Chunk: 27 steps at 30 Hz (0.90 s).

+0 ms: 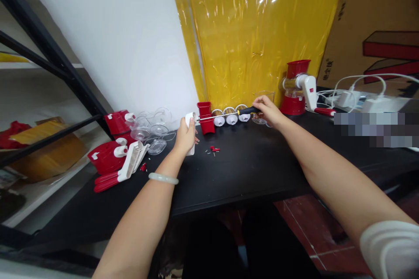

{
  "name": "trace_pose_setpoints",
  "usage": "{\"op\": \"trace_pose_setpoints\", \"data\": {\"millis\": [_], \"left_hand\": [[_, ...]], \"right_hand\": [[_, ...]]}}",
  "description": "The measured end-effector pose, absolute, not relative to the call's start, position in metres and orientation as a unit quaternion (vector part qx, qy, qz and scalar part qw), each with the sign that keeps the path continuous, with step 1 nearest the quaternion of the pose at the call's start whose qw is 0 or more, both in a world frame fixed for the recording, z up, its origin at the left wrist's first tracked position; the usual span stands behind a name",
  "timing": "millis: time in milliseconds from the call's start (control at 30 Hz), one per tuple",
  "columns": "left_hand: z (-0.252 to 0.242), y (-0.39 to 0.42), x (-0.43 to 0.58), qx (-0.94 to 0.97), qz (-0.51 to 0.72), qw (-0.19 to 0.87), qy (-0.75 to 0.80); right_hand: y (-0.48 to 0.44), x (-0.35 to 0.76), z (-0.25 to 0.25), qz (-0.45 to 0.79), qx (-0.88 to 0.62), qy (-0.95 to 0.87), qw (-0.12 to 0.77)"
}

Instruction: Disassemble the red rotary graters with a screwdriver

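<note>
Bangle: one pale bangle (163, 178) on the wrist behind the left hand (186, 134).
Loose hardware: small metal screws (214, 154) and a small red plastic piece (214, 149) lie near the left hand, below and to its right.
Worktop: black tabletop (248, 178) beneath both hands.
Left hand: fingers clamped around a white crank arm (190, 118), held raised; its round end shows above the fingers, its lower end below them.
Right hand: the right hand (266, 109) is well to the right of the left one, fingers closed on the rear of a screwdriver (247, 110) with a black and yellow handle.
Screwdriver: shaft points at the left hand, tip at the round end of the crank arm; exact seating too small to tell.
Spare crank arms: white crank arms with red grips (131, 161), stacked to the left of the left hand.
Grinder bodies: two red bodies (108, 157), farther left; clear plastic parts (157, 128) lie between them and that hand.
Red hopper: red hopper (207, 117) just beyond the left hand, to its right.
Drums: three white-ended drums (231, 116) in a row between the hands, beyond the screwdriver.
Assembled unit: red and white rotary grater (296, 89), upright, beyond the right hand and to its right.
Backdrop: yellow plastic sheeting (255, 30) beyond both hands.
</note>
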<state>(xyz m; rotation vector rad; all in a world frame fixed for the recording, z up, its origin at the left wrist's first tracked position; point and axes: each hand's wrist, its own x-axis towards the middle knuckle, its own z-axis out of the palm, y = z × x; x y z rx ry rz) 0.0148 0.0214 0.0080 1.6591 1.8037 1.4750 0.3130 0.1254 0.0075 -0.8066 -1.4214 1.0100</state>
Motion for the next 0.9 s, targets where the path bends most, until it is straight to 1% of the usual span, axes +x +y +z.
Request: {"op": "trace_pose_setpoints", "data": {"millis": [133,233,367,733,900], "left_hand": [[0.008,0.021,0.015,0.576,0.512,0.137,0.622],[0.009,0.020,0.015,0.582,0.506,0.133,0.623],[0.010,0.020,0.014,0.587,0.500,0.121,0.625],[0.011,0.022,0.013,0.577,0.507,0.122,0.629],[0.012,0.020,0.016,0.577,0.512,0.121,0.625]], "right_hand": [[0.123,0.315,0.008,0.374,-0.395,-0.655,0.524],[0.119,0.315,0.011,0.337,-0.396,-0.670,0.531],[0.115,0.313,0.014,0.343,-0.386,-0.646,0.562],[0.120,0.314,0.009,0.410,-0.324,-0.638,0.565],[0.127,0.312,0.006,0.416,-0.335,-0.615,0.580]]}}
